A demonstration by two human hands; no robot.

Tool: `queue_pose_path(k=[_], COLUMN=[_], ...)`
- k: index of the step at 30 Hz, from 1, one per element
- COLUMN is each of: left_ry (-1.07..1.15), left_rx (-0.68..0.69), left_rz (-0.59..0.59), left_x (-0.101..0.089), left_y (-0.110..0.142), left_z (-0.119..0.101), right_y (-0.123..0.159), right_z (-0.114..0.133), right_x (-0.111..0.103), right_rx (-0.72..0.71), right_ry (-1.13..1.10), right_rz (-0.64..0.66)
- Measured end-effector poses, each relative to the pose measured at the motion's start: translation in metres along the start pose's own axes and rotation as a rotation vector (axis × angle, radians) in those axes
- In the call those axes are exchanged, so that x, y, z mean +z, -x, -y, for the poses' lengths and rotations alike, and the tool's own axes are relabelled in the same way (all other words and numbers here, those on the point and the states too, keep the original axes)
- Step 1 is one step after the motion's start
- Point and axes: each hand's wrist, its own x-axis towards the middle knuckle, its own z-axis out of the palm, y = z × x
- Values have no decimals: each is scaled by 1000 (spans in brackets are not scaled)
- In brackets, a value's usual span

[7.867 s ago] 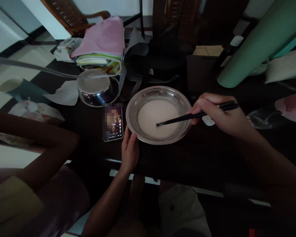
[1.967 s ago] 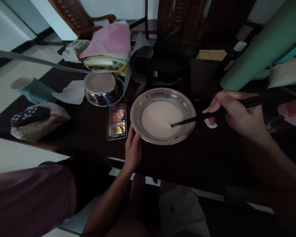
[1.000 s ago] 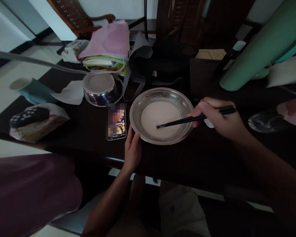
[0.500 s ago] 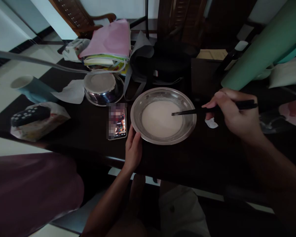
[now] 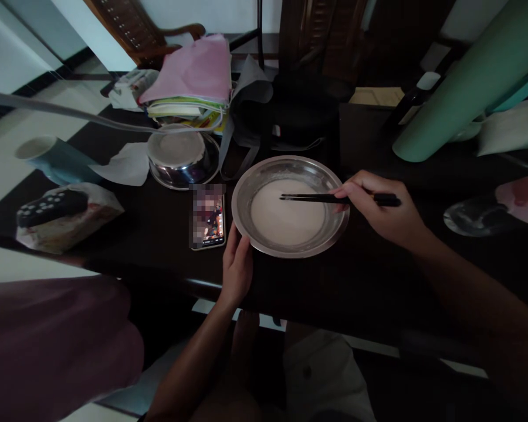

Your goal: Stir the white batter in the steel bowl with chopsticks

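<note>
A wide steel bowl [image 5: 264,170] of pale batter [image 5: 286,218] stands on the dark table [image 5: 356,281]. My left hand [image 5: 236,266] rests against the bowl's near left rim, fingers curled on it. My right hand [image 5: 385,208] is closed on a pair of black chopsticks [image 5: 317,198], which lie nearly level with their tips in the far part of the batter.
A lit phone [image 5: 208,217] lies just left of the bowl, with a smaller steel bowl [image 5: 180,157] behind it. Stacked papers [image 5: 189,76], a dark bag [image 5: 290,114] and a green roll [image 5: 462,76] crowd the back. A remote [image 5: 50,206] lies on a packet at left; another person's purple sleeve [image 5: 48,346] fills the lower left.
My right hand has swung the chopsticks back to the left, and their tips have gone from the batter's right side to its far middle. The left hand has stayed on the rim.
</note>
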Motion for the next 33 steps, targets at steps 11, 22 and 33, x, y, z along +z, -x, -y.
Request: queue_pose_path(k=[11, 22, 33], left_ry=[-2, -47, -41], left_rx=[1, 21, 21], left_rz=[-3, 0, 3], left_x=[0, 4, 0], left_y=[0, 0, -1], left_z=[0, -2, 2], right_y=[1, -1, -2], right_z=[12, -3, 11], right_x=[-21, 3, -28], right_rx=[79, 53, 117], right_ry=[-222, -39, -137], right_rz=[-89, 50, -120])
